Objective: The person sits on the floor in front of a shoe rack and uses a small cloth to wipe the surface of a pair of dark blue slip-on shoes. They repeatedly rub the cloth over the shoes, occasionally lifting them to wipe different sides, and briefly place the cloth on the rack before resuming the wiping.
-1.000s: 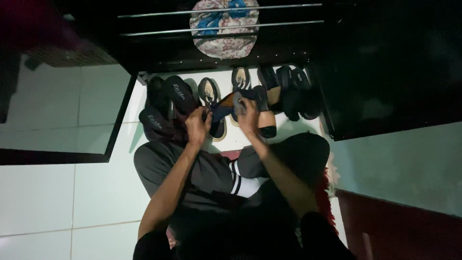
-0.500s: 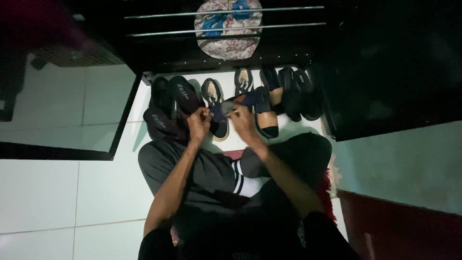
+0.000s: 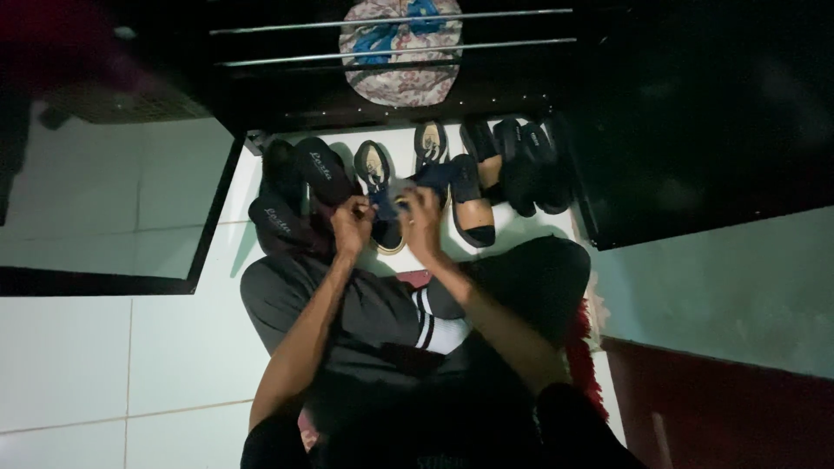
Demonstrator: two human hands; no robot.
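- Dark blue sandal is up off the floor, held btwn both hands just in front of the shoe row, over the white tiles.
- Left hand is closed on its near end; fingers curled, thumb on top.
- Right hand pinches the strap area w/ fingers bent round it. Can't tell exactly which part, too dim.
- Progress, judging by the scene: sandal is picked out of the row and being worked on in hand; nothing looks set back yet, and its spot in the row looks open.
- Just beyond: tan-soled sandals, a tan and black shoe touching the right-hand side, black shoes further right.
- Left of the hands: black slippers, stacked or overlapping.
- Behind the row: dark rack w/ metal rails and a patterned cloth bag.
- Near the person's legs: red mat edge.
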